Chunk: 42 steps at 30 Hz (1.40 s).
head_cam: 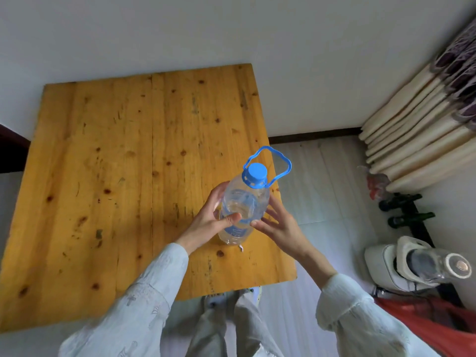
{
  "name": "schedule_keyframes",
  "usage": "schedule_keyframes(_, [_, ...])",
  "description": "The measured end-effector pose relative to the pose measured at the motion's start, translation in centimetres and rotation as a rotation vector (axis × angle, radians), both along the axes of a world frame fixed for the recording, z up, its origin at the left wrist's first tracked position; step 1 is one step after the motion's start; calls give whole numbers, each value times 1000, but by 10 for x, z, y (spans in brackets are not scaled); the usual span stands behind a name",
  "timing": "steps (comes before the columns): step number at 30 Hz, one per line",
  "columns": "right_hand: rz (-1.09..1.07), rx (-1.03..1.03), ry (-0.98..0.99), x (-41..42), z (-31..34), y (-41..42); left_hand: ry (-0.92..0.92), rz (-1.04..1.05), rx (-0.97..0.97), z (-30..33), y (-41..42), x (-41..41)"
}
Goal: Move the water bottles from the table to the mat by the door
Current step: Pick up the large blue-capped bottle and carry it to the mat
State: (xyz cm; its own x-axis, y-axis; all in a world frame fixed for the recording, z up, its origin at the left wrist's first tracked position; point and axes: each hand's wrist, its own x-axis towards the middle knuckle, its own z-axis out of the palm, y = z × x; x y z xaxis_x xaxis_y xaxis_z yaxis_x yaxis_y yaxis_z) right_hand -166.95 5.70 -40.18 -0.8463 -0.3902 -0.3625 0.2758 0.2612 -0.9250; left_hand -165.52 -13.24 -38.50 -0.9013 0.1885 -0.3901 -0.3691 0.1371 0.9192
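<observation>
Head view, sole camera: one water bottle (242, 202) stands at centre-right of the frame, near the right edge of the wooden surface (103, 176). No other bottle is visible on that surface. Neither mat nor door appears in frame, so any bottles already delivered cannot be confirmed. Judgement: this bottle is the last in sight, and its carry has not yet begun.

Hands: left hand (213, 217) grips the bottle's body, thumb across the front. Right hand (277, 222) lies against the opposite side with fingers spread, not curled round it.

Orientation: bottle upright, base on the surface, long axis vertical. Blue cap (255, 172) faces the camera; blue carry handle (273, 161) loops toward upper right.
</observation>
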Motion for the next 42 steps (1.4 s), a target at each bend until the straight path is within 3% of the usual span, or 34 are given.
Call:
schedule_keyframes(7, [-65, -99, -40, -3, -5, -3, 75, 164, -41, -5, 15, 2])
schedule_keyframes(11, [-89, -68, -57, 11, -1, 6, 95, 173, -20, -5, 23, 13])
schedule_keyframes(16, [-265, -54, -69, 43, 11, 25, 111, 80, 46, 4, 43, 26])
schedule_keyframes(28, [-923, -12, 116, 213, 73, 63, 235, -531, 95, 48, 117, 90])
schedule_keyframes(42, [-1701, 86, 187, 549, 99, 65, 255, -1359, 198, 82, 239, 357])
